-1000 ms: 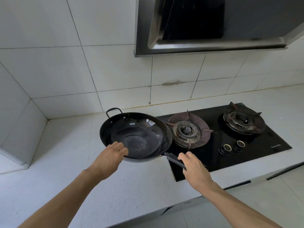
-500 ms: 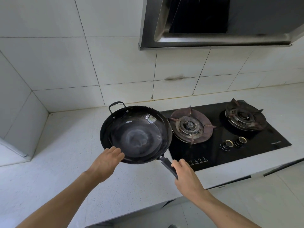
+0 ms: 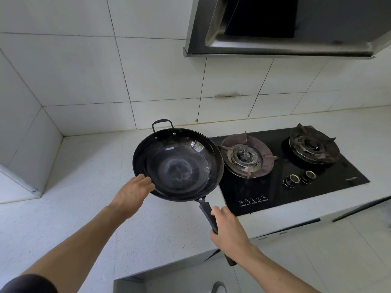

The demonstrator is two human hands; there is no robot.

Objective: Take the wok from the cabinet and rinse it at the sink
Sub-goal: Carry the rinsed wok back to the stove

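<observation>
Our right hand (image 3: 229, 231) is wrapped tight around the long dark handle (image 3: 206, 212) of the wok (image 3: 178, 164), fingers curled over the grip, with the butt of the handle showing below the wrist. Our left hand (image 3: 133, 192) is loosely spread, its fingers (image 3: 146, 182) cupped against the near-left rim and outer wall as a support rather than a clamp. The wok is in the air above the white surface (image 3: 69, 199), just left of the black gas stove (image 3: 296, 172), and appears to touch neither.

The step in hand, as we judge it, is the carry toward the sink; no tap or basin can be identified for certain, though a recessed edge (image 3: 169, 278) shows at the bottom of the view. To carry well:

1. Keep the right hand as the load-bearing grip and hold the wrist straight.
2. Keep the left hand under the rim to stop the bowl rolling about the handle.
3. Hold the bowl level and clear of the nearer burner (image 3: 246, 156).

The wok is round, deep and black, with a thin rim. A small loop handle (image 3: 162, 124), fixed by two rivets, stands at the far side. The inner wall is glossy and reflects a window. A pale, cloudy ring marks the bottom. It holds no food and no visible water.
</observation>
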